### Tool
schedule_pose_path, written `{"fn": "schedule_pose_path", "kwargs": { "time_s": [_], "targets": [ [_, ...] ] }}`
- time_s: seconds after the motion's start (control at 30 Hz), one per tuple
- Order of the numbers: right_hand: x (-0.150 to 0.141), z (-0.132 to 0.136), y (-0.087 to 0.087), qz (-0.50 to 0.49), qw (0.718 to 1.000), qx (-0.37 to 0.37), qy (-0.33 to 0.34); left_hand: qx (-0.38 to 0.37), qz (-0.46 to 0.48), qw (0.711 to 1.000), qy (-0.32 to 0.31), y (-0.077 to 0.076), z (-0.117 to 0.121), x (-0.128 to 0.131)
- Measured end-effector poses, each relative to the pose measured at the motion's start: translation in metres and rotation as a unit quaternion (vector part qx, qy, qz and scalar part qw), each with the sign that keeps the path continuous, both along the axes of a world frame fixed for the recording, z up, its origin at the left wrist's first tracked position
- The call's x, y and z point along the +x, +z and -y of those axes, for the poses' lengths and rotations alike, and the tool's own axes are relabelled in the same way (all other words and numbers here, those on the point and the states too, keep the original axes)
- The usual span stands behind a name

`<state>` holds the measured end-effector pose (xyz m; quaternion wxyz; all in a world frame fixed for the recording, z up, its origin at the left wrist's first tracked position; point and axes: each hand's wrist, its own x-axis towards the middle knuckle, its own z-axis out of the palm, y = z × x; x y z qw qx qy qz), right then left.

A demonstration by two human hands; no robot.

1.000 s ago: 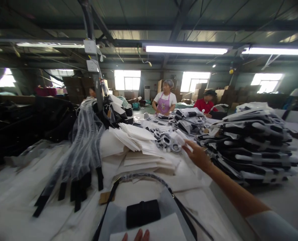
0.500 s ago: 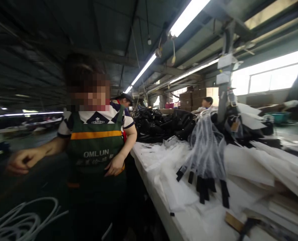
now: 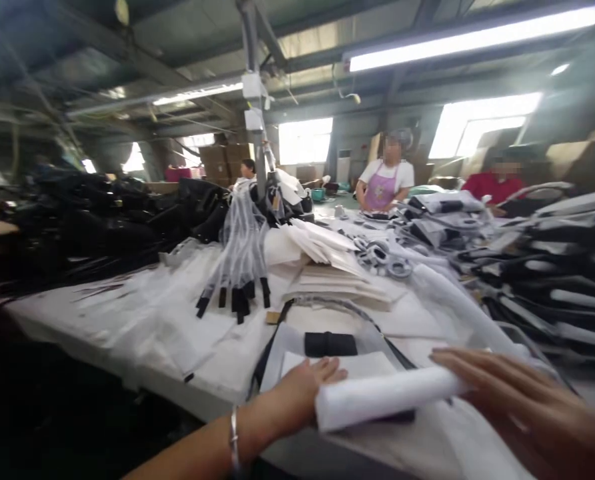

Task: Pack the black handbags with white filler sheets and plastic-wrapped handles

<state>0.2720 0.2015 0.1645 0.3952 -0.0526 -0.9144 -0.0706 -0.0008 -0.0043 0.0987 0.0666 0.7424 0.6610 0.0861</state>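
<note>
My left hand lies with its fingers stretched on a white sheet, over what looks like a bag with a long arched black handle. A black band shows just beyond my fingertips. A white roll lies slantwise in front, its left end close to my left hand. At its right end is my right hand, somewhat blurred, with its fingers stretched out and touching or covering that end. Whether my right thumb goes round the roll is unclear.
Clear strips with black ends hang beside a post. White sheets are stacked behind the bag. A dark heap fills the left; wrapped black-and-white goods are piled right. A person in a purple apron stands across the table.
My view has swung right, from a person in a green apron to the table. That person has left the view. Both my hands, the roll and the bag now show.
</note>
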Motion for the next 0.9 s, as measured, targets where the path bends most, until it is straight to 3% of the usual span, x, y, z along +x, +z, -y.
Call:
{"fn": "schedule_pose_path", "kwargs": {
  "time_s": [0.07,0.13,0.3,0.47,0.57,0.67,0.77,0.9],
  "targets": [
    [0.012,0.025,-0.018,0.054,0.995,0.081,0.014,-0.023,0.021,0.999,-0.030,0.012,-0.006,-0.010],
    [0.012,0.052,-0.042,0.089,0.990,0.110,0.010,-0.049,0.042,0.996,-0.054,0.024,-0.010,-0.017],
    [-0.030,0.100,-0.099,0.049,0.997,0.039,-0.036,-0.078,0.072,0.992,-0.069,0.042,-0.014,-0.019],
    [-0.086,0.105,-0.123,-0.003,0.997,-0.062,-0.047,-0.060,0.080,0.994,-0.045,0.046,-0.010,-0.020],
    [-0.098,0.102,-0.132,-0.008,0.996,-0.077,-0.038,-0.054,0.077,0.995,-0.022,0.038,-0.006,-0.015],
    [-0.094,0.100,-0.137,-0.010,0.996,-0.091,-0.016,-0.042,0.058,0.997,0.028,0.016,0.000,-0.002],
    [-0.078,0.093,-0.134,0.002,0.994,-0.101,0.039,-0.009,0.012,0.997,0.078,-0.010,0.004,0.011],
    [-0.048,0.074,-0.126,0.065,0.986,-0.056,0.141,0.052,-0.064,0.994,0.071,-0.030,0.005,0.014]
  ]
}}
